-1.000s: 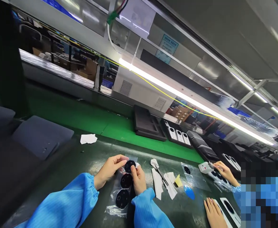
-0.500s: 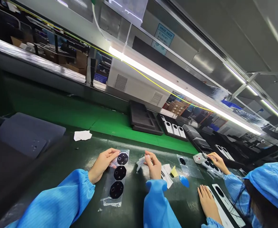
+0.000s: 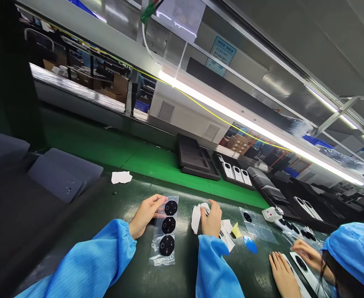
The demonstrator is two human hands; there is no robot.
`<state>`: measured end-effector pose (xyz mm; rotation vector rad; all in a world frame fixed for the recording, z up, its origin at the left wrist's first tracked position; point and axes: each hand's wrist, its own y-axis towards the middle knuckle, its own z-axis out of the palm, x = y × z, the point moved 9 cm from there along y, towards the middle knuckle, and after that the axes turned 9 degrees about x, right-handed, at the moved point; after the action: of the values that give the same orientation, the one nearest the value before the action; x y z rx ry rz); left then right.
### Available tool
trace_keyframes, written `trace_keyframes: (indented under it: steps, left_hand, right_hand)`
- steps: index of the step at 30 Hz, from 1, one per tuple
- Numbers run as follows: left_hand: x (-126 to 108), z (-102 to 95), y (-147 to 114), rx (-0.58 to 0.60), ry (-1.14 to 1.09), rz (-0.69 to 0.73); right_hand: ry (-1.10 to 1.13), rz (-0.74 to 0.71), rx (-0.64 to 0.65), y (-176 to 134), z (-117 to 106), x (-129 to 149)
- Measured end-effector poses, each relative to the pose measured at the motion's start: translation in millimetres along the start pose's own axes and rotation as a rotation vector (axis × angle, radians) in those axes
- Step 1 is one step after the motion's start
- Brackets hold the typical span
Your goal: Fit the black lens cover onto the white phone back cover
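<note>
My left hand [image 3: 147, 214] is closed in a pinch on the upper left edge of a clear plastic film strip [image 3: 155, 244]. Three round black plates with small holes sit along the strip in a column, among them a top plate [image 3: 171, 207] and a bottom plate [image 3: 167, 246]. My right hand [image 3: 212, 218] has thumb and fingers apart over a crumpled white paper piece [image 3: 196, 218], which lies partly hidden beneath it. Just right of this hand are more white paper scraps [image 3: 227, 240], a yellow scrap [image 3: 236, 230] and a blue piece [image 3: 250, 244].
A co-worker's hand [image 3: 283, 273] rests on a white panel at right. Near it lie a clear bag with a black disc [image 3: 247, 217] and a white bottle [image 3: 272, 214]. Black trays [image 3: 197, 159] stand at the back; dark grey sheets [image 3: 63, 174] lie left.
My right hand's fingers have spread from a pinch on a whitish scrap and now lie over white paper. My left hand still holds the strip. The co-worker's other hand has left the bottle.
</note>
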<state>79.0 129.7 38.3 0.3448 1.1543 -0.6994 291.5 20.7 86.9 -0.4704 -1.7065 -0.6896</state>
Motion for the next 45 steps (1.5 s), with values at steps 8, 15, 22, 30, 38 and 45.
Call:
trace_keyframes:
  steps: [8, 15, 22, 30, 38, 45]
  left_hand:
    - [-2, 7.5, -2, 0.061, -0.098, 0.004]
    - [5, 14.3, 2, 0.184, -0.181, -0.018]
    - [5, 14.1, 1, 0.177, -0.102, -0.006]
    - [-5, 7.6, 2, 0.086, 0.081, 0.100]
    - [-11, 10.5, -2, -0.016, 0.232, 0.246]
    - [-16, 11.0, -8, -0.050, 0.298, 0.292]
  right_hand:
    - [0.139, 0.076, 0.285, -25, 90, -11]
    - [0.316, 0.145, 0.281, -24, 91, -35]
    - [0.337, 0.100, 0.261, -25, 89, -38]
    - [0.168, -0.025, 0.208, -30, 91, -24]
    - [-0.020, -0.191, 0.175, -40, 96, 6]
    - [-0.008, -0.115, 0.238, -42, 102, 4]
